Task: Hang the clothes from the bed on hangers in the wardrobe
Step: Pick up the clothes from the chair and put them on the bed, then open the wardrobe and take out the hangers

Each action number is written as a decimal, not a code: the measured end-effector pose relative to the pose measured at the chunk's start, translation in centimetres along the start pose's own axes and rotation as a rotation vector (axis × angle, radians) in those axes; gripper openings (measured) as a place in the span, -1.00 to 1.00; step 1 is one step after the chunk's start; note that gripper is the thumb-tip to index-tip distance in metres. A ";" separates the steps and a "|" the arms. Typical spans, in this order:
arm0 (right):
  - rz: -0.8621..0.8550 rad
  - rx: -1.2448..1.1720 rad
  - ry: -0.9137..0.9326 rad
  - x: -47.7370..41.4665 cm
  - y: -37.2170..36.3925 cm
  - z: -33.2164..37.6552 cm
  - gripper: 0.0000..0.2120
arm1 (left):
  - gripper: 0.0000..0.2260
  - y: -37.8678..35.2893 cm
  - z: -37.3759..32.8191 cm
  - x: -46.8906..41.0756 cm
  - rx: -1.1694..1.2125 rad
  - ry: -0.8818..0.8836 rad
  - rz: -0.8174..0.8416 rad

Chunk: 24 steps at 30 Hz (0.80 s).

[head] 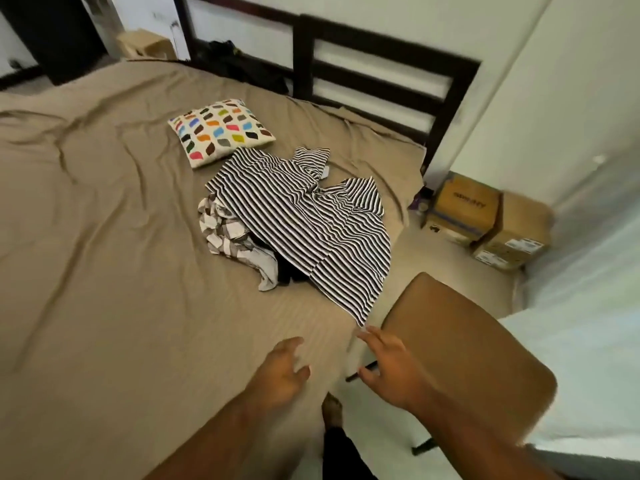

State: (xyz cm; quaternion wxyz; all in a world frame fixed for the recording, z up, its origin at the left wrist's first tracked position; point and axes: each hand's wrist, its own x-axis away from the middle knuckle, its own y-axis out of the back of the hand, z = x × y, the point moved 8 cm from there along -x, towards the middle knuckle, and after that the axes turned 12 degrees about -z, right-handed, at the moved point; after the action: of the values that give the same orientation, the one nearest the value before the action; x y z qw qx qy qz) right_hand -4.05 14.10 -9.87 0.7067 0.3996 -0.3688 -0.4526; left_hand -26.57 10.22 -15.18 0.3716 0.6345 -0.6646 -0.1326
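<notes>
Matt, creased cloth sheet [104, 237]; soft striped knit top [304, 220]; dark wooden headboard [381, 74]; matt cardboard boxes [464, 209].

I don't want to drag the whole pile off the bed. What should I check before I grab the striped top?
1. Hands free: ok; left hand and right hand are open, empty.
2. Top layer: ok; striped top lies uppermost.
3. Hem reach: ok; its corner is near the right hand.
4. Pile beneath: not ok; plaid garment lies under it.
5. Next stop: cannot tell; no hanger in view.
</notes>
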 end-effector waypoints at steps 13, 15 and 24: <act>0.133 -0.049 0.362 10.1 -2.7 8.2 -0.46 | -0.52 3.6 5.1 21.9 0.147 0.190 -0.348; 0.164 -0.061 0.483 10.7 -4.0 10.9 -0.47 | -0.52 3.1 6.8 27.2 0.243 0.300 -0.464; 0.360 -0.088 1.030 23.7 -11.3 26.3 -0.55 | -0.59 -1.5 11.8 56.9 0.418 0.711 -1.037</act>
State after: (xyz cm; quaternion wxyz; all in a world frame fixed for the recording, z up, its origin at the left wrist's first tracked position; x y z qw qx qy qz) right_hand -23.65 -17.22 -5.50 0.8782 0.4703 -0.0182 -0.0851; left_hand -28.61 -47.08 -5.77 0.3256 0.9361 -0.1213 0.0549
